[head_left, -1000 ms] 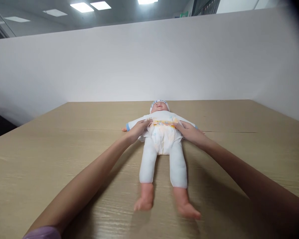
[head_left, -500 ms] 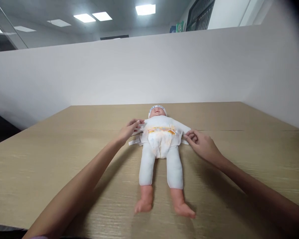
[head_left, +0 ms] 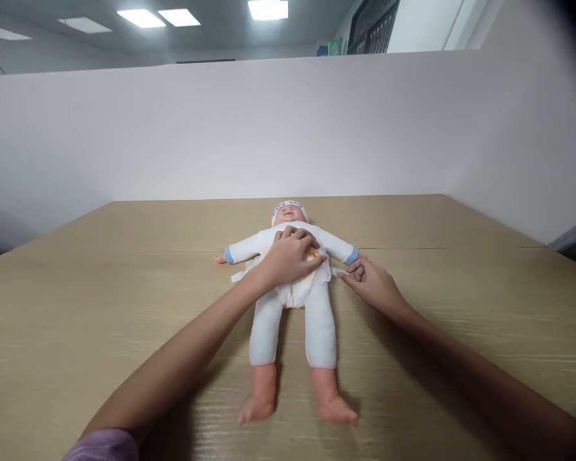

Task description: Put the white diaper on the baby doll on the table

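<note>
A baby doll [head_left: 320, 320] in a white suit with blue cuffs and a white cap lies on its back, feet toward me. Around its hips sits a white diaper [head_left: 295, 296] with an orange print on the front, partly covered by my hand. My left hand [head_left: 292, 256] rests on the diaper's front at the belly, fingers stretched out and slightly bent. At the doll's side on the right, my right hand [head_left: 372, 282] pinches the diaper's white side tab [head_left: 338, 272], close to the doll's cuff. The other side tab [head_left: 239, 276] sticks out loose on the left.
Under the doll is a wood-grain table [head_left: 125, 307] with a seam running across it. A white partition [head_left: 269, 128] rises behind the far edge and continues along the right.
My left hand has moved from the doll's left-side sleeve and tab onto the diaper's front. My right hand now draws its tab outward. The doll's arms show more fully; the view has shifted slightly.
</note>
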`<state>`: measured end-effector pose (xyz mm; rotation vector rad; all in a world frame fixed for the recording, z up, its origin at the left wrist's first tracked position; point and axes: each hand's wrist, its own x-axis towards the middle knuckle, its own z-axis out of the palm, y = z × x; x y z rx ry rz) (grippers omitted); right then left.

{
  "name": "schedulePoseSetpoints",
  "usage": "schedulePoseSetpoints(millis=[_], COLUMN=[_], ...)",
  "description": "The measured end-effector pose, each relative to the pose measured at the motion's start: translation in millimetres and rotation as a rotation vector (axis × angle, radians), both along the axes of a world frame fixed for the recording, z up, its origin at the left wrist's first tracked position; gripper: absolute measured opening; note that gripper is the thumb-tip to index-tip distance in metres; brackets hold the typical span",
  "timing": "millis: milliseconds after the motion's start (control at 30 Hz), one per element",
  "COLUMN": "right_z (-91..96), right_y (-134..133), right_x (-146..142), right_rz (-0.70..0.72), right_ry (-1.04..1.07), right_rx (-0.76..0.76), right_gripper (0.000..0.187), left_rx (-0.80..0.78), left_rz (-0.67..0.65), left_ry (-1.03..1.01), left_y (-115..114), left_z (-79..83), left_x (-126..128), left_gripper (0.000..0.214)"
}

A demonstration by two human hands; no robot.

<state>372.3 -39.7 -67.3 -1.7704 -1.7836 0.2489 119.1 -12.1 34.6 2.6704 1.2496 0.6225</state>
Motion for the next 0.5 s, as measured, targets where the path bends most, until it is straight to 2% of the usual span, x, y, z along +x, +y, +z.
schedulePoseSetpoints(millis=[167, 300, 400, 500], right_z=[0.4, 3.6, 10.0, 25.0], right_y=[2.7, 5.9, 4.4, -1.8], right_x=[1.6, 0.6, 1.0, 3.7], right_rz=[-0.018, -0.003, 0.125, 0.242], right_ry=[0.022, 0.025, 0.066, 0.211], right_rx=[-0.041, -0.151, -0.202, -0.211], right_gripper=[0.036, 0.041, 0.047, 0.05], left_rx=[0.01, 0.015, 0.011, 0.019], left_rz=[0.02, 0.026, 0.04, 0.056], left_ry=[-0.035, -0.013, -0.013, -0.029], left_y=[-2.2, -1.6, -2.1, -3.6], left_z=[-5.9, -5.1, -4.6, -6.2], left_x=[-3.2, -1.8, -0.6, -1.0], left_gripper=[0.04, 0.036, 0.03, 0.027])
